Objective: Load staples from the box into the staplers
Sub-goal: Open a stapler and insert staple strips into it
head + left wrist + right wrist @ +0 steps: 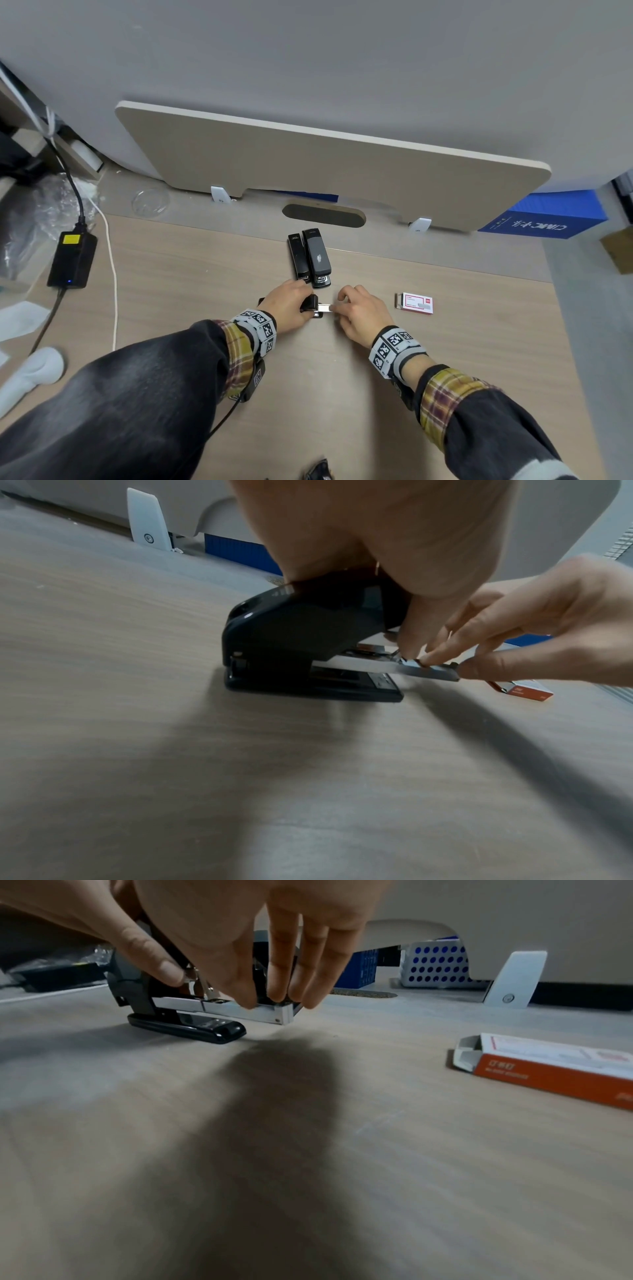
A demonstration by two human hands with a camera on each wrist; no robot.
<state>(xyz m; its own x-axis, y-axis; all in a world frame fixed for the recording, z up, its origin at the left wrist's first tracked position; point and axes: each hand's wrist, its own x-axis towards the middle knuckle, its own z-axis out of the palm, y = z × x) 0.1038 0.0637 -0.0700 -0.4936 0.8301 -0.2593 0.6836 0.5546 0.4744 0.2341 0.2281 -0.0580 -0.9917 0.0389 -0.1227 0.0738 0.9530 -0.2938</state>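
A black stapler (310, 304) (291, 631) (143, 993) stands on the wooden desk (445, 342) with its top lifted and its metal staple rail (394, 669) (246, 1011) exposed. My left hand (291, 303) (404, 631) grips the black top. My right hand (346, 305) (219, 991) (455, 658) reaches to the rail from the right, thumb and fingertips pinching at a strip of staples (416, 663) lying on it. The red and white staple box (415, 303) (548, 1064) (524, 689) lies open-ended to the right.
Two more black staplers (310, 255) lie side by side just behind my hands. A black power adapter (72, 258) with cables sits at the left, near plastic wrap. A beige divider panel (325, 157) stands along the desk's back edge, with blue crates (548, 216) beyond.
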